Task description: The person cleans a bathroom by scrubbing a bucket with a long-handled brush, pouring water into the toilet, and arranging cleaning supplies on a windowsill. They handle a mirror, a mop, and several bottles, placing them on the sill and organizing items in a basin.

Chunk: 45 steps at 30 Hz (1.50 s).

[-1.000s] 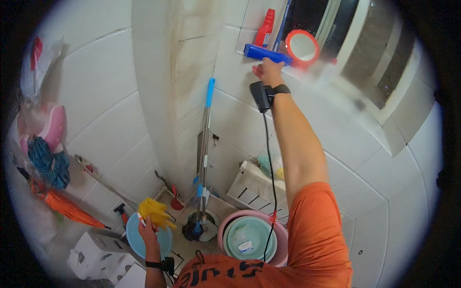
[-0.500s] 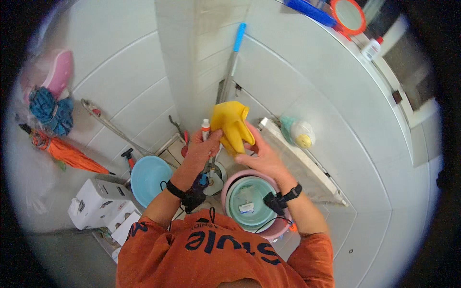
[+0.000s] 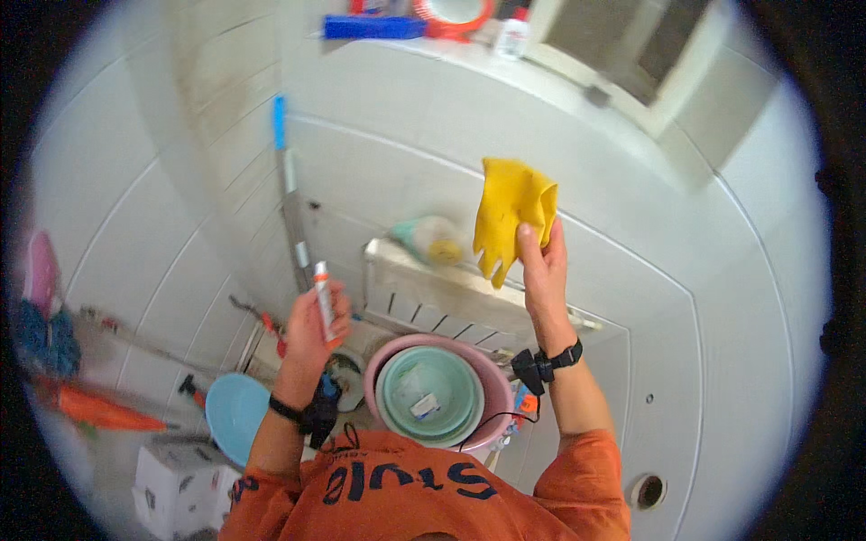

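Observation:
My right hand (image 3: 545, 257) grips a yellow rubber glove (image 3: 511, 212) by its edge, holding it up in front of the tiled wall. The glove's fingers hang down to the left of my thumb. Lower and to the left, my left hand (image 3: 313, 323) is closed around a small white tube with orange bands (image 3: 322, 293), which stands nearly upright in the fist. The two hands are well apart. Below and between them sit nested basins, a pale green basin (image 3: 424, 383) inside a pink basin (image 3: 492, 383), with a small white item in the green one.
A light blue basin (image 3: 236, 417) and a white box (image 3: 176, 487) stand at lower left, near an orange umbrella (image 3: 104, 406). A blue-tipped pole (image 3: 287, 171) leans in the corner. On the ledge above are a blue object (image 3: 374, 27), an orange-rimmed mirror (image 3: 451, 11) and a white bottle (image 3: 512, 36).
My right hand has lifted the yellow glove up and to the right, away from my left hand. The left hand still holds the tube. The view has turned to the right.

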Motion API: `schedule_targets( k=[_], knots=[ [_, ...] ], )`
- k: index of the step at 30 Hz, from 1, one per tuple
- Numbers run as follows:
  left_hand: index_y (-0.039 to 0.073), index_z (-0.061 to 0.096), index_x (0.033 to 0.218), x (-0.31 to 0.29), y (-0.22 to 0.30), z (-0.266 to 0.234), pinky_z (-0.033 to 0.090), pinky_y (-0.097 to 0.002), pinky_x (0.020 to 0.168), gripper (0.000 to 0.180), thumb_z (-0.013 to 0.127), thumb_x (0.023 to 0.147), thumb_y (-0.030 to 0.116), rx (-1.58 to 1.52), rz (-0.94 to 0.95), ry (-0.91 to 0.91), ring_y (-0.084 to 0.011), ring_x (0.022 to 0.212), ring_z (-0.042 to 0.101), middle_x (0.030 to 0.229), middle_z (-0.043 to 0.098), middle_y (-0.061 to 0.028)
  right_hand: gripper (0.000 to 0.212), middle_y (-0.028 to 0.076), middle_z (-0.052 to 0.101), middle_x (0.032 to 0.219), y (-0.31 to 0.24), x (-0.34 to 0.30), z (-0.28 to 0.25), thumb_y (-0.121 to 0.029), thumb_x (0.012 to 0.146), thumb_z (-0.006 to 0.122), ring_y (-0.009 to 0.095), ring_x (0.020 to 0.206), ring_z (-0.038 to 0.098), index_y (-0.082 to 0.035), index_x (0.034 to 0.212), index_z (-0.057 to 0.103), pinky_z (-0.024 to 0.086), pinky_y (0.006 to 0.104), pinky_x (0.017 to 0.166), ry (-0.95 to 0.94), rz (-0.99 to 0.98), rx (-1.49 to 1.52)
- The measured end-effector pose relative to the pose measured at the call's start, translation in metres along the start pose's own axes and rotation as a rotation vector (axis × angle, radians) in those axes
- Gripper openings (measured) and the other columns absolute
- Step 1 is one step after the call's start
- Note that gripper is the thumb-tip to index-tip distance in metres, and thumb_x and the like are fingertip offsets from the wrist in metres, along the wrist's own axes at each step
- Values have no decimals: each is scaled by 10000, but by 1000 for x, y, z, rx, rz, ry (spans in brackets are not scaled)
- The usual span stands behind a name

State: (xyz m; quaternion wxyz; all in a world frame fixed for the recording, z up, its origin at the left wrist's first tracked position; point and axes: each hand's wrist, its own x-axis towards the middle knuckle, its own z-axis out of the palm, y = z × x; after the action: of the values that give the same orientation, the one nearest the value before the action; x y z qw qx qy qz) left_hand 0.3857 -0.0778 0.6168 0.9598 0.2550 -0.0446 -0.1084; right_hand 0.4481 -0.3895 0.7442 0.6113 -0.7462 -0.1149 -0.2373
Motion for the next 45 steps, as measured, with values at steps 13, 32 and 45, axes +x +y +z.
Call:
schedule_targets(
  k=[13, 32, 45],
  knots=[
    [53, 617, 1063, 2, -12, 23, 461, -219, 688, 166, 577, 944, 162, 549, 204, 325, -54, 778, 551, 904, 602, 20, 342, 200, 621, 1112, -23, 217, -242, -230, 884, 587, 371, 1015, 587, -41, 1169, 588, 462, 444, 905, 532, -280, -1288],
    [62, 639, 1017, 233, 55, 234, 438, -240, 560, 256, 717, 815, 198, 1150, 608, 125, -81, 667, 559, 759, 626, -18, 649, 300, 328, 1440, 57, 195, -270, -430, 913, 494, 422, 1328, 341, -159, 1473, 313, 229, 530, 1094, 371, -586, -1127],
    [69, 695, 987, 430, 87, 252, 510, -404, 808, 359, 675, 794, 370, 2125, 875, 480, -321, 937, 654, 1004, 673, -169, 686, 259, 260, 1489, 53, 188, -258, -480, 899, 474, 389, 1352, 291, -119, 1464, 329, 175, 516, 1115, 430, -523, -1287]
  ],
)
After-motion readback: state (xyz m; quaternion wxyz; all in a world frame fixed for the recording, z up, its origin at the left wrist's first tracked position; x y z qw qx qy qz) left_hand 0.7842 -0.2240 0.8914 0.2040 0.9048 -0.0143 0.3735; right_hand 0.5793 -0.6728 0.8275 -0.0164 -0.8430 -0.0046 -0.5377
